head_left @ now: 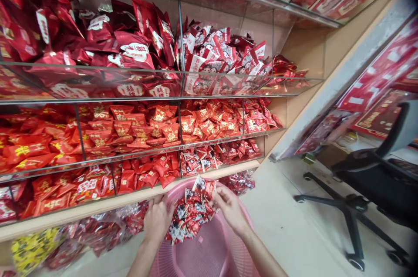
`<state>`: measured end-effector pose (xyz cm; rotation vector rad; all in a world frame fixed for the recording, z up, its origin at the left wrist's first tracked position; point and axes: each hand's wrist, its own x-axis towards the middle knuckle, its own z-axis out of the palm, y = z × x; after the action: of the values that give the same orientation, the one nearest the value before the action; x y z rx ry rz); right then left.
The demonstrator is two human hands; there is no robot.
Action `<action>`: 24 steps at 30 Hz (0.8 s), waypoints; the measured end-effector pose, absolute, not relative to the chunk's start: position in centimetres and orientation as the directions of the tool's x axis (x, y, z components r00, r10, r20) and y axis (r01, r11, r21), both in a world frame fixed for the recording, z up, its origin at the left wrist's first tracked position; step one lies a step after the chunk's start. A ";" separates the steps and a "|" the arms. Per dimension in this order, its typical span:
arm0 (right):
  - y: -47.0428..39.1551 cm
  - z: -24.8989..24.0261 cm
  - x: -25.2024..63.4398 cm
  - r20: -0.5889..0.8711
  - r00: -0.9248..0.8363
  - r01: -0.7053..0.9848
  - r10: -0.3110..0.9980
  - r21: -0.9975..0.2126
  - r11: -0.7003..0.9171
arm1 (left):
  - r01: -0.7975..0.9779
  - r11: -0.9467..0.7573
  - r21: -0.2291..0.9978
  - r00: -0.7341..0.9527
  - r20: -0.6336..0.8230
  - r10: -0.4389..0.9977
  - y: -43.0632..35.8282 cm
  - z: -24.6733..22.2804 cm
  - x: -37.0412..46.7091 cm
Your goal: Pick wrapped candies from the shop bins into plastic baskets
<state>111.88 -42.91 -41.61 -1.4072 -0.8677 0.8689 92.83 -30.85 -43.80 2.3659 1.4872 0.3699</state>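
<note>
A pink plastic basket (200,257) stands against the lower shelf, its mesh bottom partly showing. Small red, black and white wrapped candies (192,214) lie heaped against its far side. My left hand (157,218) is closed over the basket's left rim, its thumb beside the candies. At the heap's right edge, my right hand (230,209) has thumb and fingers pinched on a candy packet (205,186). The fingertips partly hide that packet.
Glass-fronted shelves (130,148) hold red packets in divided compartments. Bagged packets (104,231) and a yellow bag (35,248) lie beneath the bottom shelf. A black office chair (354,203) stands to the right on the tiled floor (277,220).
</note>
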 end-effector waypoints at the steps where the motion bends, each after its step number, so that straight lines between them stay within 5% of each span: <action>1: -43.9 -41.6 111.3 -0.041 0.408 -0.027 0.912 -0.999 -0.033 | 0.767 -0.411 0.493 0.440 0.063 0.896 -31.4 -43.1 93.0; 4: -46.2 -41.1 109.9 -0.101 0.333 -0.043 0.938 -0.995 -0.092 | 0.466 -0.229 0.855 0.529 -0.061 0.847 -33.1 -41.0 94.0; 6: -47.1 -40.6 109.3 -0.115 0.290 -0.030 0.950 -0.993 -0.111 | 0.301 -0.047 0.952 0.599 -0.150 0.786 -34.3 -40.0 94.7; 11: -48.1 -39.9 109.2 -0.102 0.270 -0.040 0.958 -0.995 -0.094 | 0.204 0.094 0.975 0.575 -0.196 0.795 -36.5 -39.4 95.1; 24: -49.7 -43.7 106.7 -0.160 0.432 -0.058 0.887 -0.987 -0.150 | 0.308 0.085 0.948 0.450 -0.224 0.864 -41.2 -42.3 92.1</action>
<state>106.74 -49.70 -43.70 -1.4864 -0.7730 0.9874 92.14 -41.17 -42.27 1.4797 1.0890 0.5707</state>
